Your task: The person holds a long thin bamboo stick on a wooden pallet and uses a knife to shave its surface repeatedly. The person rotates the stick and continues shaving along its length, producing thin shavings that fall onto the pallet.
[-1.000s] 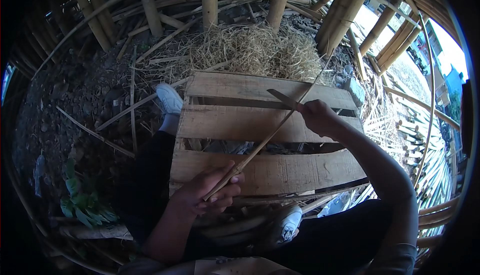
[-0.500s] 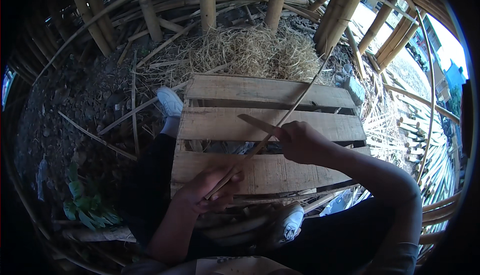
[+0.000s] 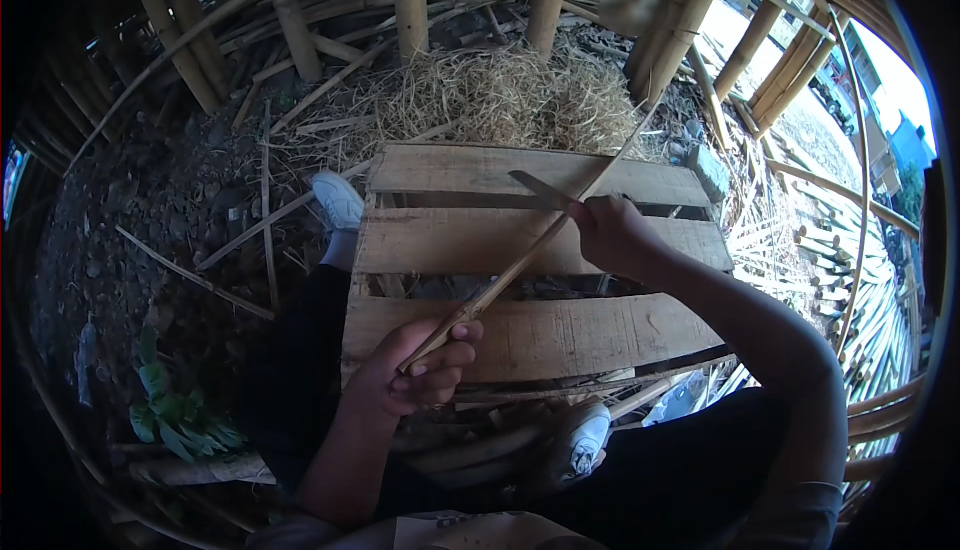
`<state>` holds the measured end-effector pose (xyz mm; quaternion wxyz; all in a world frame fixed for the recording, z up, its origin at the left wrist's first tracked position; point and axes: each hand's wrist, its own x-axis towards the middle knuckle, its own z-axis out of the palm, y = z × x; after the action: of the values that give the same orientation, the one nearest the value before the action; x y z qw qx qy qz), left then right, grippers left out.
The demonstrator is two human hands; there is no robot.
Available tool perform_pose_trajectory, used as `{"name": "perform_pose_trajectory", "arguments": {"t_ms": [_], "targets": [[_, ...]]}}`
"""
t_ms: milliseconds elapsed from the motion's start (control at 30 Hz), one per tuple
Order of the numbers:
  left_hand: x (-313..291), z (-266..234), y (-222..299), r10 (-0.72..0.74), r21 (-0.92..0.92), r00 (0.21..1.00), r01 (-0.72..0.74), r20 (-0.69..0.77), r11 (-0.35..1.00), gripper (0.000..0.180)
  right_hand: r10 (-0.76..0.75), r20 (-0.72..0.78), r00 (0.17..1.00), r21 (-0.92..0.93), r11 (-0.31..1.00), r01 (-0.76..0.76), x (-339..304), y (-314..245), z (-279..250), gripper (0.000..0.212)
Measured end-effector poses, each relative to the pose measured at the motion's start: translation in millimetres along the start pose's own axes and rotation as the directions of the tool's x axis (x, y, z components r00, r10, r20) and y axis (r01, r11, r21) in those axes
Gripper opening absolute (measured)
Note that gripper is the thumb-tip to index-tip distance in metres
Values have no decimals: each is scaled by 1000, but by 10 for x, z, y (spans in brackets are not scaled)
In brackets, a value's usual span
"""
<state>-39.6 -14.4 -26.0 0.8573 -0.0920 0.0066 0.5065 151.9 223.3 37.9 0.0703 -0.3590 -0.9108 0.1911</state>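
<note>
A long, thin bamboo strip (image 3: 520,262) slants over the wooden slatted table, its near end low on the left and its tip far to the right. My left hand (image 3: 432,362) is closed round the near end, thumb along the top. Farther up the strip, my right hand (image 3: 615,234) grips a knife, whose handle is hidden inside the fist. The knife blade (image 3: 540,190) points left and lies across the strip, apparently against it. Beneath both hands is the slatted table (image 3: 540,335), with gaps between its planks.
Dry bamboo shavings (image 3: 500,100) are heaped behind the table. Upright bamboo posts (image 3: 410,5) line the back. Cut bamboo poles (image 3: 865,300) lie stacked at the right. A leafy plant (image 3: 175,400) grows at the lower left, and my white shoes (image 3: 338,200) flank the table.
My right hand and the knife have moved farther away and slightly right along the strip. My left hand has shifted slightly and still holds the near end. A blurred pale shape now shows near the back posts.
</note>
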Motion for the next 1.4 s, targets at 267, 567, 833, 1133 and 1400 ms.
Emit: {"name": "perform_pose_trajectory", "arguments": {"t_ms": [267, 567, 833, 1133, 1400], "targets": [[5, 11, 2, 17, -69, 998, -13, 67, 998, 35, 3, 30, 1000, 74, 997, -6, -161, -218, 30, 37], [6, 11, -20, 28, -50, 998, -25, 57, 998, 31, 40, -114, 993, 28, 999, -37, 1, 173, 99, 44], [46, 65, -14, 12, -22, 999, -11, 53, 1000, 32, 219, 180, 959, -215, 960, -179, 224, 446, -208, 42], [39, 60, -7, 3, 79, 1000, -5, 20, 997, 31, 476, 111, 872, -38, 879, -475, 306, 630, -304, 58], [50, 85, -66, 21, 3, 999, -21, 38, 1000, 30, 422, 173, 890, -58, 906, -419, 342, 708, -357, 55]]}}
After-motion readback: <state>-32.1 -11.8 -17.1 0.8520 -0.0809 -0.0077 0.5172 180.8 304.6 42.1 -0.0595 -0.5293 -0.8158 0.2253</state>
